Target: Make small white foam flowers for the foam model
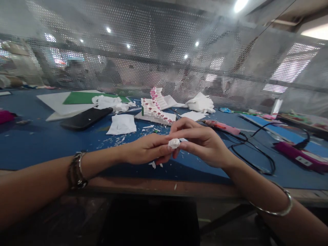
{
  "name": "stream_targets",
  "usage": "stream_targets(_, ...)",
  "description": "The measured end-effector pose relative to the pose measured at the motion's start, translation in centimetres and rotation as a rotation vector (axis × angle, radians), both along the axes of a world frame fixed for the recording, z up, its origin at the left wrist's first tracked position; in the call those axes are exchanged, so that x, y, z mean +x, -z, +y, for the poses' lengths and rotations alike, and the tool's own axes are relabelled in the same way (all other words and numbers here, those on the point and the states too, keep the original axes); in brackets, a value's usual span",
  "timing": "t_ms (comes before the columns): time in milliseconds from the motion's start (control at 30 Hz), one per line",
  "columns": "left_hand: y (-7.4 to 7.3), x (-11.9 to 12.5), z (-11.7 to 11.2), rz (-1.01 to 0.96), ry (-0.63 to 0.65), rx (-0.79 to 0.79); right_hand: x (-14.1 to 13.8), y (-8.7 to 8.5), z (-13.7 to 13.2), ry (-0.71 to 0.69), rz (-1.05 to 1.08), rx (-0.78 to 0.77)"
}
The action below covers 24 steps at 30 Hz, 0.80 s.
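Observation:
Both my hands meet above the near edge of the blue table (38,143). Between their fingertips is a small white rolled flower-like piece (174,143). My left hand (146,149) pinches it from the left, fingers closed on it. My right hand (202,141) pinches it from the right, thumb and fingers curled round it. Small white scraps (153,164) lie on the table just under the hands.
Behind the hands lie white sheets (122,124), a stack of white strips with pink dots (156,109), a black phone (85,118), a green sheet (87,98), a pink glue gun (222,127) with a black cable (253,153), and a magenta tool (299,155). A perforated screen (164,58) closes the back.

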<state>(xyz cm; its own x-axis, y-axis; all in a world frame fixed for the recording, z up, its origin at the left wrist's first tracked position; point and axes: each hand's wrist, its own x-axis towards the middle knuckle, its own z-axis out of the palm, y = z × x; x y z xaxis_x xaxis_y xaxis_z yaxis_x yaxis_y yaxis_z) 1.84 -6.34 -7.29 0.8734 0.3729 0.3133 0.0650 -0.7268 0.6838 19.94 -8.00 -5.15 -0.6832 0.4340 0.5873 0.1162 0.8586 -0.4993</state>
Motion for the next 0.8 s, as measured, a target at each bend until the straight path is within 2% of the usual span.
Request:
stream_targets(600,0.02,0.02,0.07,0.002,0.014,-0.019,-0.09,0.09,0.09,-0.013,0.032,0.026)
stream_targets(733,-0.09,0.04,0.01,0.009,-0.006,-0.059,-0.07,0.06,0.07,0.025,0.024,0.017)
stream_targets(800,-0.19,0.07,-0.10,0.006,-0.010,-0.126,-0.04,-0.01,0.07,0.036,0.021,-0.010)
